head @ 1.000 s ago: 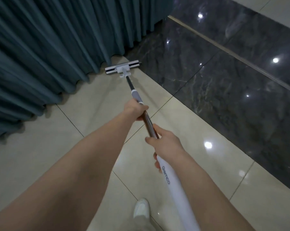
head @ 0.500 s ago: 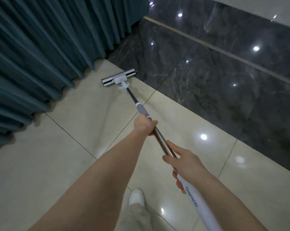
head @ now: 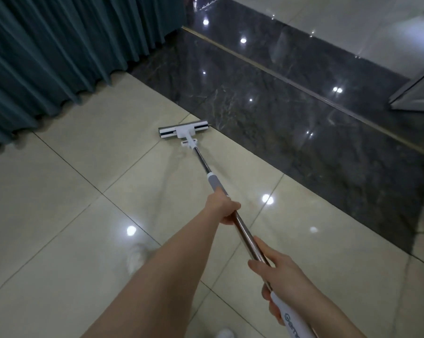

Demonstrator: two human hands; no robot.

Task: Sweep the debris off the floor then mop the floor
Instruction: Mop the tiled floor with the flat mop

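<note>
Fingers [head: 227, 219] of the left hand [head: 224, 208] are curled tight round the steel pole [head: 242, 231] of the mop [head: 184, 131], just below its grey sleeve [head: 214, 182]. The right hand [head: 280, 276] clasps the same pole lower down, where the steel meets the white handle [head: 290, 322], with its thumb laid along the metal.

The mop head lies flat on the beige tiles [head: 84, 215]. Its right end is at the very edge of the dark marble band [head: 303, 132], and the rest of it reaches away from the band.

Both hands are on a mop, and there is no broom, dustpan or loose debris in sight, so I judge the sweeping finished and the mopping under way. Faint streaks run along the beige tile beside the band, under the pole. They may be a damp trail from the mop, though the glare of the ceiling lights on the polished floor makes that hard to confirm.

What is left, by my reading, is the band itself and the paler floor beyond its brass strip [head: 303, 87]. How much of the beige floor on the near side of the band has been covered cannot be told.

The teal curtain [head: 59, 45] hangs along the beige side and meets the band's far end. A white shoe [head: 136, 259], blurred, sits on the beige tiles well short of the band.
</note>
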